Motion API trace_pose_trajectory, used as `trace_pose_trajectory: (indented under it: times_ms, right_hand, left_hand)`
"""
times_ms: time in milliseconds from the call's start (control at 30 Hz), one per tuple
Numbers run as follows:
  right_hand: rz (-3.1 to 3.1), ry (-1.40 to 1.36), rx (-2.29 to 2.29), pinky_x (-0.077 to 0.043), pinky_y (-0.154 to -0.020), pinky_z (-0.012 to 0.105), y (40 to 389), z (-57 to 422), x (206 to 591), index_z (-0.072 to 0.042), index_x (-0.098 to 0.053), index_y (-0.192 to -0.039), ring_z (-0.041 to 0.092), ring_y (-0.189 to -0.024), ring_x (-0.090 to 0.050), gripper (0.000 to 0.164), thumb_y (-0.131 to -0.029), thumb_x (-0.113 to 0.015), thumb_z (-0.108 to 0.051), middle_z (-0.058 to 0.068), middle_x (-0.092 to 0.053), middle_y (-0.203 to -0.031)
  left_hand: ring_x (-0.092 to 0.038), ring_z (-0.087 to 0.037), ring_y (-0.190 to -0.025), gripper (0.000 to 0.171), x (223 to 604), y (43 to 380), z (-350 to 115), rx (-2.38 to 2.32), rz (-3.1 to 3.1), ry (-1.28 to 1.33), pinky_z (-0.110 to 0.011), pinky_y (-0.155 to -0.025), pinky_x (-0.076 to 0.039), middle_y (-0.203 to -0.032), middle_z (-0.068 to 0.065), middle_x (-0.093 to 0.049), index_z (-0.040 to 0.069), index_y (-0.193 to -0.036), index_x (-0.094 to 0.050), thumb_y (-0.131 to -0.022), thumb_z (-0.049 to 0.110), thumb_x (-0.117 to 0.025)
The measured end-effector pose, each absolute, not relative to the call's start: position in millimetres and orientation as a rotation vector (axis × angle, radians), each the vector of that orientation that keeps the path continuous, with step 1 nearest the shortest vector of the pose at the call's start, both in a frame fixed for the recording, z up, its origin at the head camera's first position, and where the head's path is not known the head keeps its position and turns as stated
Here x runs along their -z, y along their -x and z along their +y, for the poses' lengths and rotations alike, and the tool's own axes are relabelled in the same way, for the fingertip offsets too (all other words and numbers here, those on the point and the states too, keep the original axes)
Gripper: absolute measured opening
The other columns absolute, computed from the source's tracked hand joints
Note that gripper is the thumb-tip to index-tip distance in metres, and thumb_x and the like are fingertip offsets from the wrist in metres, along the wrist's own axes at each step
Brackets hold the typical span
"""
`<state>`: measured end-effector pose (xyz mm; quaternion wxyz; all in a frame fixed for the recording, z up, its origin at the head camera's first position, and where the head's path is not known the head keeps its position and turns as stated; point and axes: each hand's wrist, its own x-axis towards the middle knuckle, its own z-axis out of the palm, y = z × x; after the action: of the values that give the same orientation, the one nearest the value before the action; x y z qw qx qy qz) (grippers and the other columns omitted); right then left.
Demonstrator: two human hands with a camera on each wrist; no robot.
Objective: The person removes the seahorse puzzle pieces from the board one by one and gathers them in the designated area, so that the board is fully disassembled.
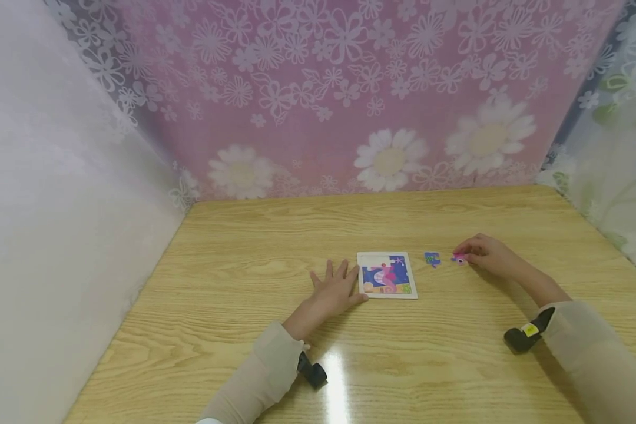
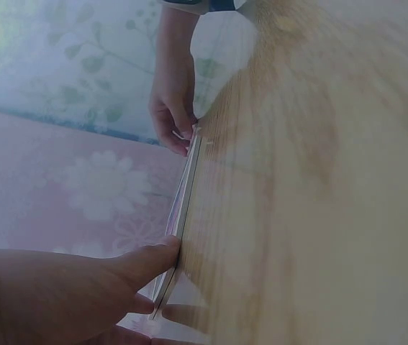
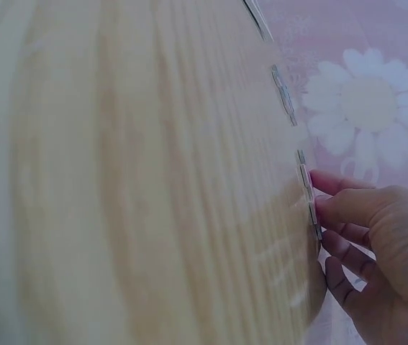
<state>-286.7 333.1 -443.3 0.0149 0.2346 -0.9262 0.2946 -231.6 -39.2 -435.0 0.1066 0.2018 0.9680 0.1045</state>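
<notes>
On the yellowish wood-grain table (image 1: pixel 233 235), right of the white square puzzle frame (image 1: pixel 389 296) that the spread left hand (image 1: pixel 335 292) touches, the right hand (image 1: pixel 489 257) pinches a thin pink-and-blue jigsaw piece (image 1: pixel 459 258), probably light, stiff and best held by its edges.

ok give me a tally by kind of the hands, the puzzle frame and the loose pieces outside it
Hands: 2 (left hand, right hand)
Puzzle frame: 1
Loose pieces: 2 (mostly blue piece, pink piece at the right fingertips)
Total: 5
</notes>
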Motion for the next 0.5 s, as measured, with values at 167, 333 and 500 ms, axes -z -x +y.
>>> trace_pose_trajectory:
  times_ms: [167, 333, 500]
  right_hand:
    - [-2.888, -0.707, -0.892, -0.042, -0.073, 0.034, 285.1, 332.9, 444.9, 0.0, -0.066, -0.103, 0.024, -0.088, -0.051, 0.019, -0.087, -0.057, 0.006, 0.009, -0.055, -0.095]
    - [-2.885, -0.708, -0.907, -0.042, -0.072, 0.035, 284.3, 331.8, 443.9, 0.001, -0.065, -0.103, 0.024, -0.086, -0.051, 0.019, -0.087, -0.057, 0.006, 0.01, -0.055, -0.094]
    - [-2.869, -0.726, -0.906, -0.042, -0.068, 0.031, 285.9, 333.7, 443.8, 0.0, -0.065, -0.102, 0.021, -0.083, -0.05, 0.019, -0.087, -0.056, 0.007, 0.009, -0.055, -0.093]
  left_hand:
    - [-0.005, -0.042, -0.134, 0.071, 434.1, 230.4, -39.0, -0.288, 2.853, -0.598, -0.07, -0.094, -0.008, -0.151, -0.011, -0.015, 0.018, -0.147, -0.025, -0.089, 0.053, -0.048]
    - [-0.006, -0.042, -0.134, 0.071, 431.5, 229.3, -38.8, -0.28, 2.85, -0.594, -0.07, -0.094, -0.009, -0.15, -0.011, -0.016, 0.018, -0.147, -0.026, -0.089, 0.053, -0.049]
    - [-0.006, -0.042, -0.134, 0.071, 431.2, 229.5, -38.6, -0.278, 2.853, -0.595, -0.07, -0.094, -0.01, -0.15, -0.011, -0.017, 0.018, -0.146, -0.026, -0.089, 0.053, -0.049]
